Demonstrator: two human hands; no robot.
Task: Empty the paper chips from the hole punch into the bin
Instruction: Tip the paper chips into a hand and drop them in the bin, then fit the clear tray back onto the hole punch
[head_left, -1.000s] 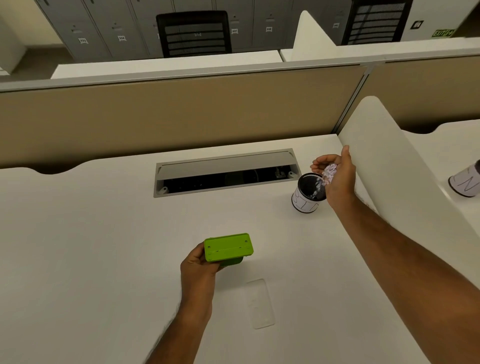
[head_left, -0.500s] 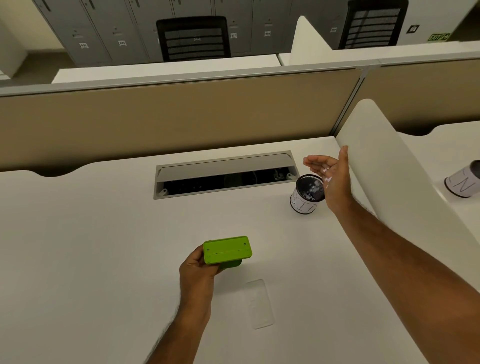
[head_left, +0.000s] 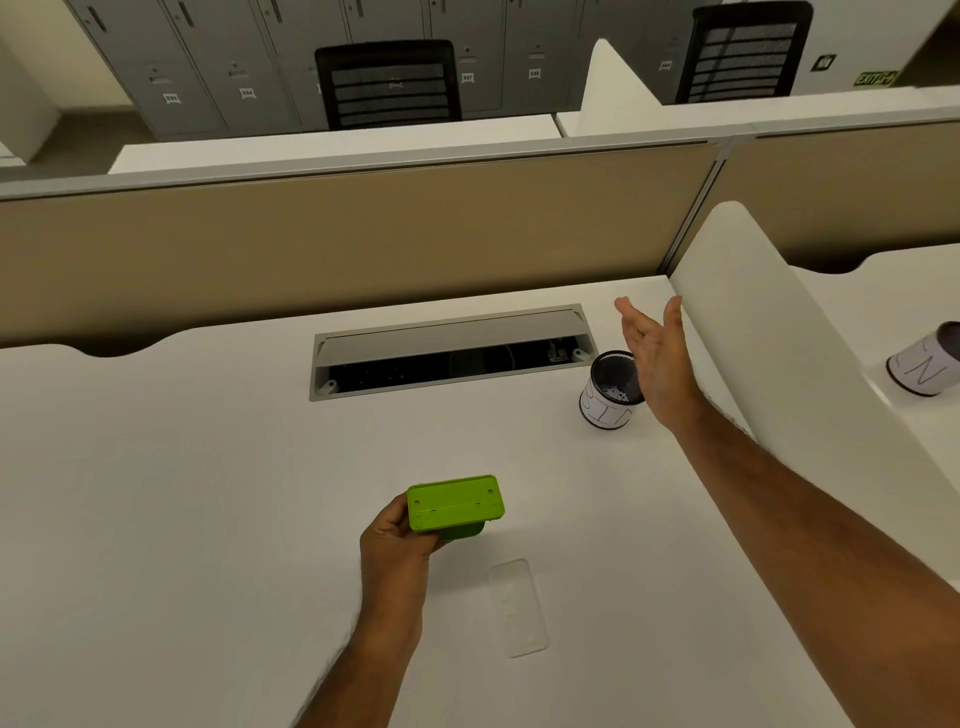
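Note:
My left hand grips a bright green hole punch by its left end, bottom side up, just above the white desk. A clear plastic base cover lies flat on the desk to the lower right of it. The bin, a small black mesh cup wrapped in white paper, stands at the right and holds white paper chips. My right hand hovers over the bin's right rim, fingers spread and palm turned left, with nothing in it.
A grey cable hatch is open in the desk behind the punch. A tan partition closes the back and a white curved divider closes the right side. A second paper-wrapped cup stands on the neighbouring desk.
My right hand, cupped around paper chips over the bin a second ago, has spread its fingers and the chips now lie in the bin. My left hand holds the punch in place.

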